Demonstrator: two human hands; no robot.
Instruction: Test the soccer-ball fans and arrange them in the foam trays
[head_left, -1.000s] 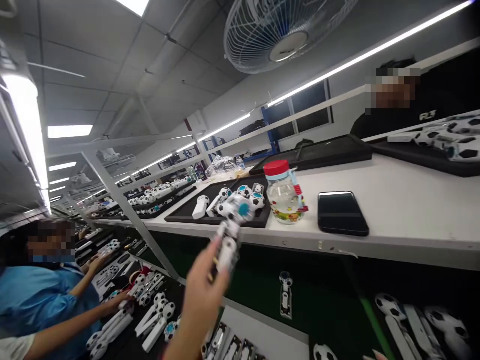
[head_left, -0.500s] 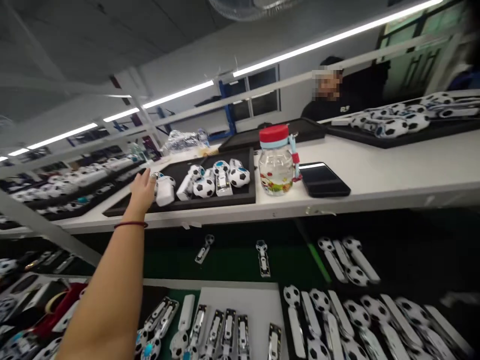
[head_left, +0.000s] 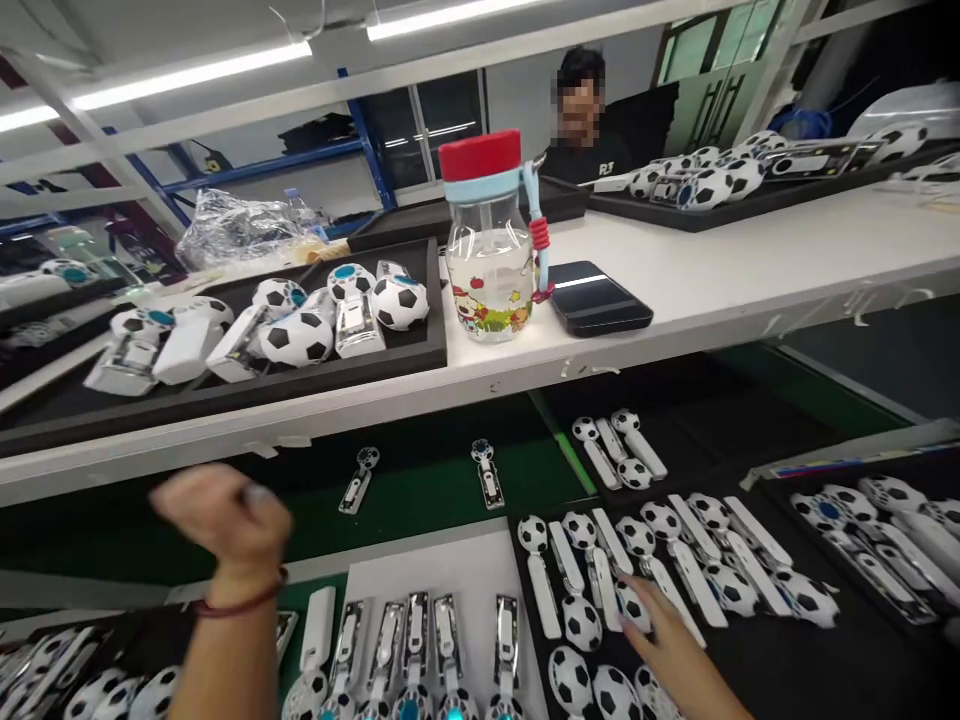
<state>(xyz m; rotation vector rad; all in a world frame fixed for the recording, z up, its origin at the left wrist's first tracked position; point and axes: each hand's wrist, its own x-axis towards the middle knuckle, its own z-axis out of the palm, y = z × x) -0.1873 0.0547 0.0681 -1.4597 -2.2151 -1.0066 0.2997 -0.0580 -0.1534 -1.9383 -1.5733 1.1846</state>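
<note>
Tube lights (head_left: 191, 75) above the jar (head_left: 491, 265) glowed a washed-out white. The shelf (head_left: 720, 255) under the jar was bright, while the green board (head_left: 427, 485) below it lay in dim shadow. Right of the jar, the phone (head_left: 600, 312) caught a pale streak of glare; left of it, a plastic bag (head_left: 236, 232) glinted. Below and left, the left hand (head_left: 225, 515) was blurred.

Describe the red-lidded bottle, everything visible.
The bottle looks like clear plastic or glass, with a red lid, pale blue collar and colourful cartoon print low down. A pale blue strap with red parts hangs down its right side. It holds clear liquid and stands upright on the white shelf, between a black tray and a phone. Whether the strap touches the phone is unclear.
</note>
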